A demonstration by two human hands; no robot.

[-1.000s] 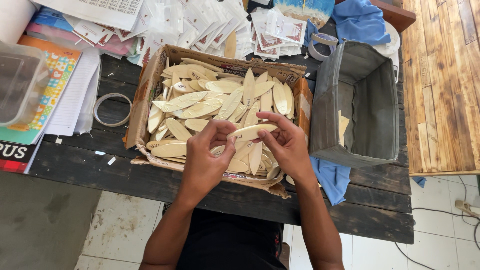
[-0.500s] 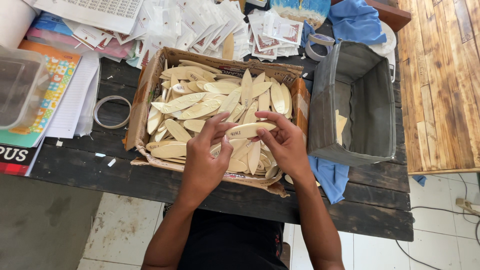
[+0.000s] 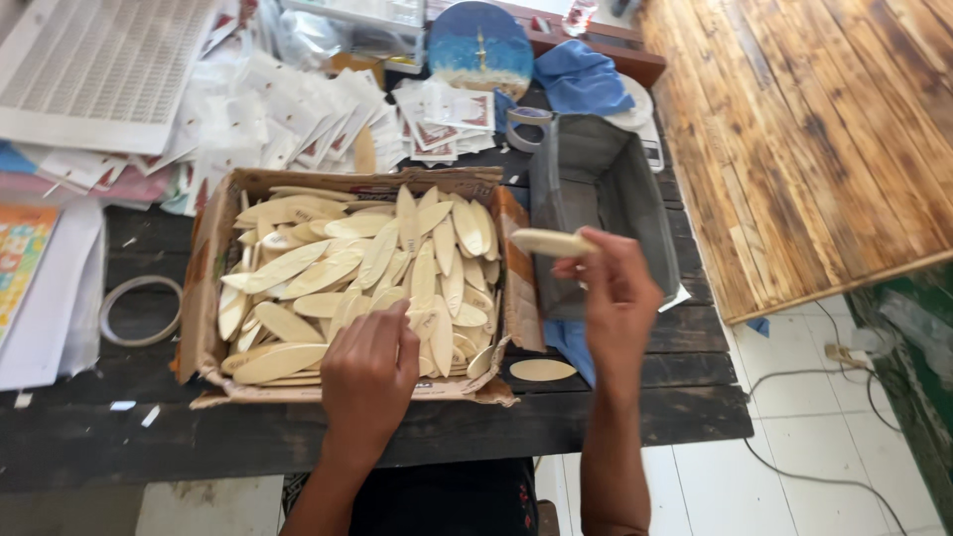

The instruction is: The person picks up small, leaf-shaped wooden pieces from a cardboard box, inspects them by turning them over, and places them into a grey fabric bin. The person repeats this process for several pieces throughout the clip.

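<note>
The right hand (image 3: 617, 298) is raised above the gap between the cardboard box (image 3: 210, 298) and the grey bin (image 3: 650, 213), toward the right end of the dark plank worktop (image 3: 119, 437). Its grip is closed to a pinch: thumb and fingertips clamp one pale oval wooden piece (image 3: 549, 241) by its right end, and the piece sticks out to the left, roughly level, over the box's right wall and just beside the bin's near left edge.

The left hand (image 3: 369, 375) lies palm down inside the box at its near edge, fingers curled loosely onto the heap of oval wooden pieces (image 3: 338, 268); whether it has pinched one up cannot be told, since the fingertips are buried among them. The box sits near the front edge of the worktop and is full of these flat, leaf-shaped blanks lying at all angles.

One more loose oval piece (image 3: 542, 370) rests flat on the worktop just right of the box's near right corner, beside a blue cloth (image 3: 571, 342) that shows under the bin. A ring of clear tape (image 3: 139, 310) lies left of the box; small white packets (image 3: 298, 119) are spread along the far edge
</note>
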